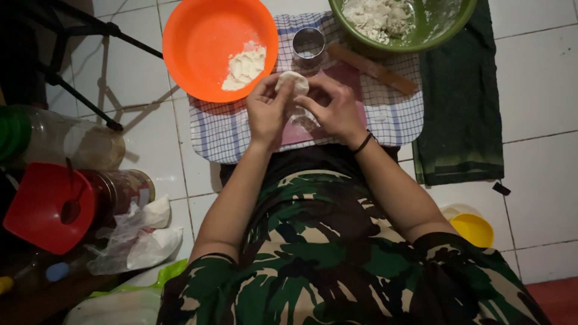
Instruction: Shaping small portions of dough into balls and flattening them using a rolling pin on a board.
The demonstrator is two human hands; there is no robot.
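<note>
My left hand (pixel 267 110) and my right hand (pixel 333 108) meet over a checked cloth (pixel 391 111) on the tiled floor. Both pinch a small round piece of white dough (pixel 292 82) between fingers and thumbs. A metal ring cutter (pixel 309 47) stands just beyond the dough. A wooden rolling pin (pixel 372 68) lies to its right. An orange bowl (pixel 205 42) with a heap of white flour (pixel 245 65) sits to the upper left, and a green bowl (pixel 433 27) with floury dough lumps sits at the top right.
A dark green cloth (pixel 460 120) lies right of the checked cloth. A yellow cup (pixel 472 229) sits at my right side. At the left are a red funnel (pixel 45 207), jars (pixel 120 189), a plastic bottle (pixel 66 138), a clear plastic bag (pixel 135 238) and black tripod legs (pixel 78 90).
</note>
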